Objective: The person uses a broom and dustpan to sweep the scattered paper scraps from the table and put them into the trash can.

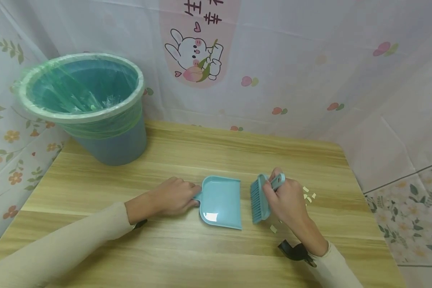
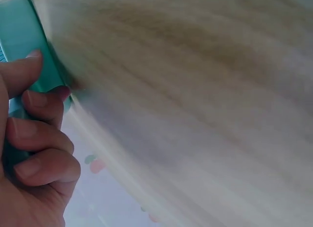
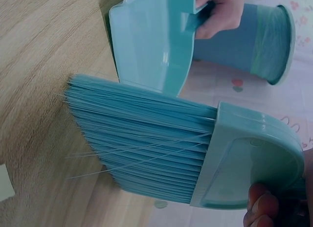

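Note:
My left hand (image 1: 174,196) grips the short handle of a light blue dustpan (image 1: 221,202), which lies on the table with its open edge facing right. In the left wrist view, the fingers (image 2: 46,139) curl round that handle. A matching blue hand brush (image 1: 260,200) is held in my right hand (image 1: 286,198), its bristles pointing left towards the dustpan, a small gap apart. Seen from the right wrist, the bristles (image 3: 142,139) fan out near the table surface. Small pale yellow scraps (image 1: 273,229) lie by the brush, and several more scraps (image 1: 309,199) lie right of my right hand.
A blue bin (image 1: 111,144) lined with a green bag stands at the table's back left corner. The wooden table (image 1: 201,256) ends at a patterned cloth (image 1: 291,72) at the back. A black strap (image 1: 293,251) sits at my right wrist.

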### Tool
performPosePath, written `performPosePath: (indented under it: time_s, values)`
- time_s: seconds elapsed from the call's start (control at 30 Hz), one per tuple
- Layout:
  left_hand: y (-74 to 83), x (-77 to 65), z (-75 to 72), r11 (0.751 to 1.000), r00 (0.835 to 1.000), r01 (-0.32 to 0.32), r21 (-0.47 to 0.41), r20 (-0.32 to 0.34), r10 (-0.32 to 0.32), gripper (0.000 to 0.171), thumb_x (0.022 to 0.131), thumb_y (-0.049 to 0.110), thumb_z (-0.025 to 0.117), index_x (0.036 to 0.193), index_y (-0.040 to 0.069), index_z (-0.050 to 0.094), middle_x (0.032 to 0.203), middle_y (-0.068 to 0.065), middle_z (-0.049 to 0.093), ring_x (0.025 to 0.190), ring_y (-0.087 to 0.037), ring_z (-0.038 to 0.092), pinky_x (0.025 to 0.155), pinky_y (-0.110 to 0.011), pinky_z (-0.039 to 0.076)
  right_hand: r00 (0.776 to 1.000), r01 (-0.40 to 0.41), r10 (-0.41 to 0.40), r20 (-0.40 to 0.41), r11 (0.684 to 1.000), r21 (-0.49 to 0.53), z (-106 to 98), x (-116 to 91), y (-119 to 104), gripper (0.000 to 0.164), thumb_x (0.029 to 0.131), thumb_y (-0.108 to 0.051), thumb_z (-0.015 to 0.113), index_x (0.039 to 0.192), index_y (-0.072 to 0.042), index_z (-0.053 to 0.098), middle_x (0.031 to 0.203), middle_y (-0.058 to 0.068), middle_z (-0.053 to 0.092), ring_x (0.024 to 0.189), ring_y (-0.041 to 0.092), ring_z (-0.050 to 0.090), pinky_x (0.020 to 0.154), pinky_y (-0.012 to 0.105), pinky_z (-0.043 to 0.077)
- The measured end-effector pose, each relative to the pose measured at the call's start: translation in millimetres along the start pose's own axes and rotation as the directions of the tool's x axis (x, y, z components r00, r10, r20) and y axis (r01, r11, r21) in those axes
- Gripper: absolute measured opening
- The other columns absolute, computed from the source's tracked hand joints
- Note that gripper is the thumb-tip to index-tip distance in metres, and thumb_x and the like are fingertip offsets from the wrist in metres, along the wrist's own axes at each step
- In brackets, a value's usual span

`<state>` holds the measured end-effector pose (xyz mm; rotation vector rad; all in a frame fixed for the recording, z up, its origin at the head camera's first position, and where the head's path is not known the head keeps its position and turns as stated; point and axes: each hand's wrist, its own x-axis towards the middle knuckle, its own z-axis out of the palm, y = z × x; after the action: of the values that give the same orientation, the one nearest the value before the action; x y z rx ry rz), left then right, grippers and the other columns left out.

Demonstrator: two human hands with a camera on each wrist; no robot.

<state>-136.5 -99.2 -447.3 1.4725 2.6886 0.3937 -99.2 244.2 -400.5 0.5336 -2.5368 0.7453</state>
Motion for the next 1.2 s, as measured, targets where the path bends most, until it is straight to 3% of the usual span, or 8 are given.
performPosePath:
  time_s: [0.2, 0.5, 0.83, 1.0, 1.2]
  values:
    - [4.1, 3.2, -4.8, 1.0, 0.999, 0.027, 0.014, 0.03, -0.027, 0.026, 0.109, 0.029, 0.068, 0.098, 0.006, 0.066, 0.075, 0.005, 0.051, 0.062, -0.01, 0.044, 0.054, -0.028, 0.044, 1.0, 0.005, -0.005, 0.003, 1.0, -0.007, 0.0, 0.6, -0.7, 0.024, 0.093, -0.003, 0.061, 0.077, -0.013, 0.046, 0.06, -0.013, 0.036, 0.05, 0.002, 0.036, 0.042, 0.02, 0.026]
    - [10.4, 6.1, -10.5, 0.997, 0.995, 0.062, 0.054, 0.069, -0.065, 0.028, 0.107, 0.03, 0.07, 0.1, 0.003, 0.068, 0.074, 0.001, 0.055, 0.061, -0.012, 0.046, 0.054, -0.03, 0.047, 1.0, 0.004, -0.004, 0.013, 1.0, -0.001, 0.1, 1.7, -1.1, 0.023, 0.093, -0.003, 0.059, 0.078, -0.012, 0.045, 0.059, -0.013, 0.034, 0.048, 0.004, 0.037, 0.041, 0.02, 0.026]
    - [10.5, 6.9, -10.0, 0.997, 0.995, 0.062, 0.055, 0.08, -0.066, 0.029, 0.108, 0.031, 0.071, 0.1, 0.003, 0.068, 0.075, 0.0, 0.056, 0.06, -0.012, 0.047, 0.054, -0.031, 0.048, 1.0, 0.003, -0.003, 0.018, 1.0, 0.001, -3.2, 1.4, -1.0, 0.024, 0.093, -0.003, 0.061, 0.078, -0.013, 0.046, 0.06, -0.016, 0.03, 0.049, -0.002, 0.029, 0.042, 0.019, 0.024]
    - [10.1, 7.0, -9.6, 0.997, 0.995, 0.061, 0.053, 0.08, -0.065, 0.03, 0.108, 0.031, 0.07, 0.101, 0.003, 0.069, 0.075, 0.0, 0.057, 0.061, -0.012, 0.047, 0.054, -0.031, 0.049, 0.999, -0.031, 0.031, 0.004, 0.999, -0.014, -14.6, 0.7, 0.4, 0.022, 0.093, -0.004, 0.061, 0.078, -0.012, 0.048, 0.059, -0.015, 0.031, 0.049, -0.002, 0.027, 0.042, 0.018, 0.022]
    - [10.1, 5.5, -10.1, 0.997, 0.994, 0.067, 0.047, 0.082, -0.071, 0.029, 0.108, 0.031, 0.07, 0.102, 0.002, 0.069, 0.078, -0.002, 0.059, 0.062, -0.013, 0.048, 0.056, -0.032, 0.051, 0.998, -0.056, 0.054, -0.028, 0.995, -0.08, -39.8, -2.0, 12.4, 0.021, 0.095, -0.003, 0.06, 0.078, -0.01, 0.05, 0.056, -0.012, 0.035, 0.046, 0.003, 0.034, 0.041, 0.02, 0.024]
